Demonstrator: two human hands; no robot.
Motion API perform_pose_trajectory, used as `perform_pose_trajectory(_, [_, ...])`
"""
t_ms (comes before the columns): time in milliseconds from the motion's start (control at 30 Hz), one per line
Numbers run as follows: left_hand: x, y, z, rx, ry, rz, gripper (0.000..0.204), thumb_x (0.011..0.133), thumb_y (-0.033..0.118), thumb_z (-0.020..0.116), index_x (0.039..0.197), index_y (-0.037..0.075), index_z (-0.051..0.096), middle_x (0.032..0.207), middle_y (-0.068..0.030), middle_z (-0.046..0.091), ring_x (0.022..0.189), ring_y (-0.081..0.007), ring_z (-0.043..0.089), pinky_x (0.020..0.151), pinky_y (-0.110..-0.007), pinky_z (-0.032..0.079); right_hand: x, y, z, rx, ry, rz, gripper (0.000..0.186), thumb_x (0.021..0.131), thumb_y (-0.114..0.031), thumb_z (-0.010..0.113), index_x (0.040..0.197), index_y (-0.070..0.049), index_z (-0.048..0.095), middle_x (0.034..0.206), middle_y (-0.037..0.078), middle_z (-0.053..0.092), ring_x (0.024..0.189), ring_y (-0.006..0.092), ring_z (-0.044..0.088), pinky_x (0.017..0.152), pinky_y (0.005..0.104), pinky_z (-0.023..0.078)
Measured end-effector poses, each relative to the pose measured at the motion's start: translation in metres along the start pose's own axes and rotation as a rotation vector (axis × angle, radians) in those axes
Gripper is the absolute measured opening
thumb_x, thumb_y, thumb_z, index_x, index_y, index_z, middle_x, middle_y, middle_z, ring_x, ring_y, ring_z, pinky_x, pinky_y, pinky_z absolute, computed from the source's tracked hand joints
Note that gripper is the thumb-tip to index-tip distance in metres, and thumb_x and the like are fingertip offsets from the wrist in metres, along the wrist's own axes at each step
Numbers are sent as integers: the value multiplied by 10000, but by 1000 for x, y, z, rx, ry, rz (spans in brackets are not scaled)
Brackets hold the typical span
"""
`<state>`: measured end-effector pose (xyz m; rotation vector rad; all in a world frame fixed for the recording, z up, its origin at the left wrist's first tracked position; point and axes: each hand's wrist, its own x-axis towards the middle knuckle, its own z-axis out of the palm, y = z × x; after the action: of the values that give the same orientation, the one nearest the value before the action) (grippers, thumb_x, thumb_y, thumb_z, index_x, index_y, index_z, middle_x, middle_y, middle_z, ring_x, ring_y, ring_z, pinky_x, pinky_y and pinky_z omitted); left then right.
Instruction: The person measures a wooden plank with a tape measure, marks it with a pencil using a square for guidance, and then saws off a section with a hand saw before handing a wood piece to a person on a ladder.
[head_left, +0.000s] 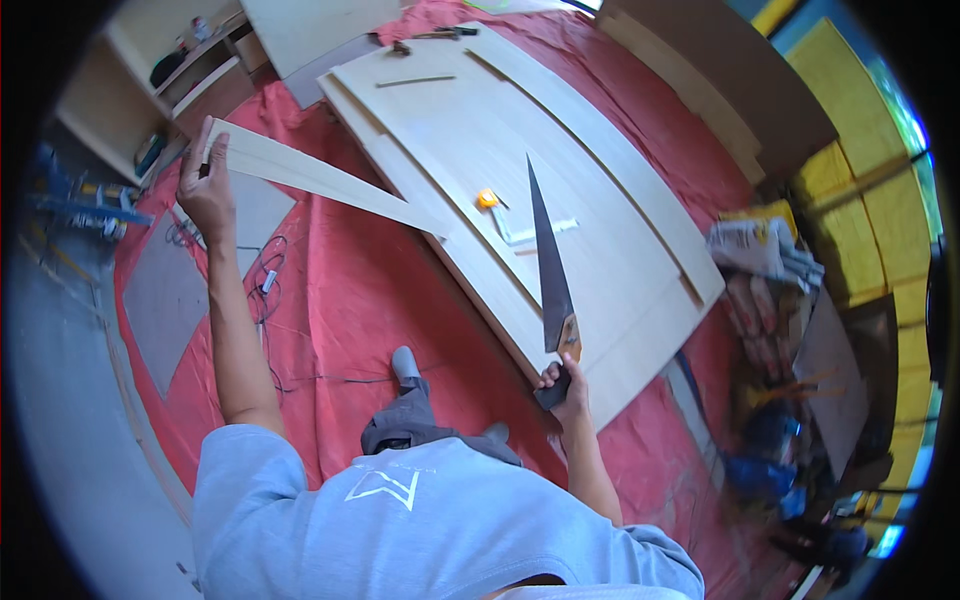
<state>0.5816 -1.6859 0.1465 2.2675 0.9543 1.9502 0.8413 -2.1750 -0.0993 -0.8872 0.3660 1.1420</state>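
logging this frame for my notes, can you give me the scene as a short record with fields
left hand: left hand grips the end of a long tapered wood strip, raised off the sheet
right hand: right hand grips the handle of a handsaw, blade lying on the plywood sheet
on the sheet: orange tape measure, thin stick
ground: red tarp

Left hand [205, 190] raised, arm outstretched, grip closed; right hand [565, 385] fisted low.
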Motion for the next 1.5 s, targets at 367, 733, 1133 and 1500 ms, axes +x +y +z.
perform_pose_trajectory(367, [38,-180,-19,-235,-242,-704,445,889,236,676,1282,46,586,1215,-47,631,979,-115,594,794,-232,482,159,35,178,-556,244,-266,242,920,-280,639,909,-81,503,556,-18,406,431,104,425,422,264,415])
perform_pose_trajectory(733, [92,-302,15,-340,164,-690,479,832,174,745,1218,-51,571,1051,-79,654,909,-119,599,829,-244,466,390,26,275,-498,250,-192,333,859,-347,706,883,-56,546,599,11,432,450,135,441,418,271,420])
perform_pose_trajectory(1133, [103,-395,196,248,-83,-777,323,985,113,521,1226,-98,480,1178,-195,613,1082,-261,592,986,-358,450,845,12,403,-76,439,-92,295,899,-343,630,1059,-109,550,777,46,509,683,202,548,597,359,508])
perform_pose_trajectory(1500, [70,-473,155,618,36,-888,434,979,259,554,1222,-85,445,1204,-227,572,1066,-284,590,928,-382,501,976,17,303,-78,459,-75,297,930,-337,620,994,-55,553,769,71,550,655,224,541,659,384,509])
